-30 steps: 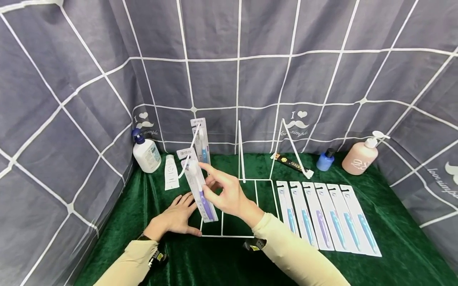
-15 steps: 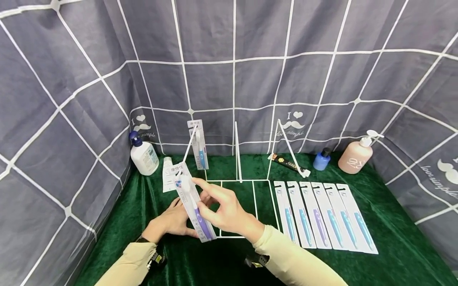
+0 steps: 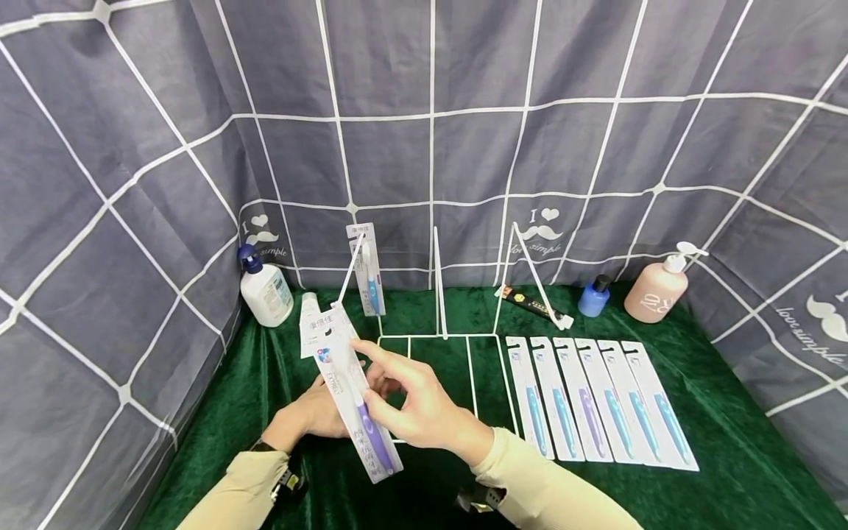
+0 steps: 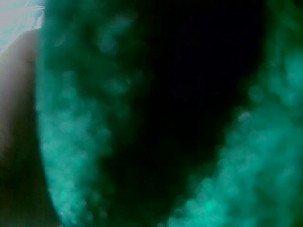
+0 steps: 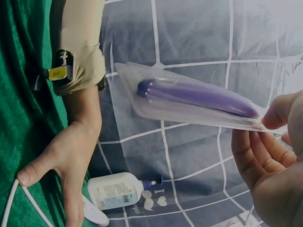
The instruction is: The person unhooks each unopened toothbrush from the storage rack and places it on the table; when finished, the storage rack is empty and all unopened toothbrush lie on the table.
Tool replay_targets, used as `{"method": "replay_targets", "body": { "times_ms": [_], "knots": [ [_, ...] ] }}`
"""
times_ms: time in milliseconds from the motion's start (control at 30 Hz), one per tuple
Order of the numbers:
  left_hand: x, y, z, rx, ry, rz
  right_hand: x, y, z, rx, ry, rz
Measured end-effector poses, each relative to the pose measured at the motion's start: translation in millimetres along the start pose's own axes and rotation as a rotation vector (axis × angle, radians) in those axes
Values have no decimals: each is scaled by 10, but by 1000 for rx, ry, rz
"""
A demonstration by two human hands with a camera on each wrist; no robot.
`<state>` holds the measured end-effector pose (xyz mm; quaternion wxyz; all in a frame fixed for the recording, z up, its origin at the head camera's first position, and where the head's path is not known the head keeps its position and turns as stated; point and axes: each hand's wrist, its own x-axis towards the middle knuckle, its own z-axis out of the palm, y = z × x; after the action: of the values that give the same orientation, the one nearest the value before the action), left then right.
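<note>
My right hand [image 3: 420, 401] pinches the edge of a packaged purple toothbrush [image 3: 374, 434] between thumb and fingers, holding it tilted above the cloth. In the right wrist view the clear pack [image 5: 199, 99] shows the purple handle. The top of the pack overlaps the tip of the left prong [image 3: 351, 269] of a white wire rack [image 3: 440, 335]; contact there cannot be told. A packaged blue toothbrush [image 3: 366, 272] hangs farther back on that prong. My left hand [image 3: 314, 412] rests on the green cloth, its thumb at the rack's wire in the right wrist view; the pack partly hides it.
Several packaged toothbrushes [image 3: 599, 401] lie in a row at right. Behind stand a white pump bottle [image 3: 266, 294], a white tube [image 3: 308, 324], a blue bottle [image 3: 593, 298] and a pink pump bottle [image 3: 656, 293]. A black packet [image 3: 530, 302] lies beneath the right prong [image 3: 538, 272].
My right hand has drawn the purple toothbrush pack down and toward me, from along the left prong to its front tip. The left hand stays put; the view has shifted slightly.
</note>
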<state>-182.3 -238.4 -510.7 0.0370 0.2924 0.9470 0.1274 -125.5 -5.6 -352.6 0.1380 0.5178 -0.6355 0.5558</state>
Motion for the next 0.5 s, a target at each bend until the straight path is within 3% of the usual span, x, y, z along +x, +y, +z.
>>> {"method": "replay_targets", "body": {
  "times_ms": [233,500],
  "knots": [
    [-1,28,-11,8,2,7,25,-116,-60,62,-16,-10],
    [29,52,-16,23,-37,-40,53,-298,-228,153,10,-66]
  ]
}}
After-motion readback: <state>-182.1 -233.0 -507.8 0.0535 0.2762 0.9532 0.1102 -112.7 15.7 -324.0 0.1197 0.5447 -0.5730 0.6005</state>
